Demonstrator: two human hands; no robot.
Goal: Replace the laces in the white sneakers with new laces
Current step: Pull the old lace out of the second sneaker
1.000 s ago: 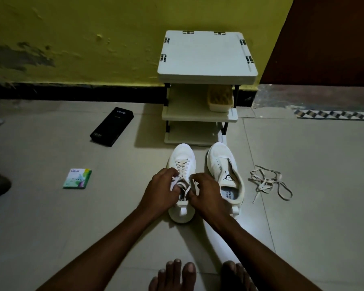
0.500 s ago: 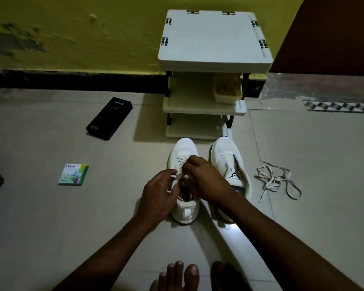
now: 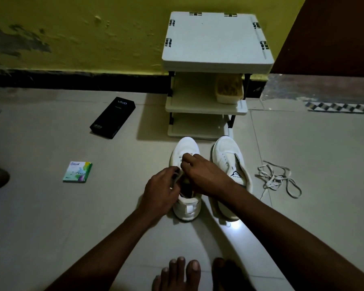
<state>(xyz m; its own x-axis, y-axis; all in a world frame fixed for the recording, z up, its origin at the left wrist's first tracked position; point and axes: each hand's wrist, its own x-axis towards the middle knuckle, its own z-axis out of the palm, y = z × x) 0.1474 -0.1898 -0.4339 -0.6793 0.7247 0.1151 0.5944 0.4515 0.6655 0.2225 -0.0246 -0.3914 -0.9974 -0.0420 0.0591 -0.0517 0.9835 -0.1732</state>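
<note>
Two white sneakers stand side by side on the tiled floor, toes pointing away from me. The left sneaker [image 3: 186, 148] has a lace in it; both my hands are over its throat. My left hand [image 3: 161, 192] grips the shoe's left side and lace near the collar. My right hand [image 3: 204, 175] reaches across the tongue, fingertips pinching the lace near the upper eyelets. The right sneaker [image 3: 229, 158] has no lace and its tongue lies open. A loose white lace [image 3: 278, 178] lies in a tangle on the floor to its right.
A small white three-tier rack [image 3: 216, 38] stands against the yellow wall just beyond the shoes, with a tub [image 3: 229, 89] on its middle shelf. A black phone box [image 3: 112, 117] and a small green packet [image 3: 77, 172] lie to the left. My bare feet [image 3: 177, 274] are at the bottom.
My right hand has moved from the shoe's collar forward over the tongue toward the toe. My left hand stayed at the shoe's left side. The camera tilted slightly closer.
</note>
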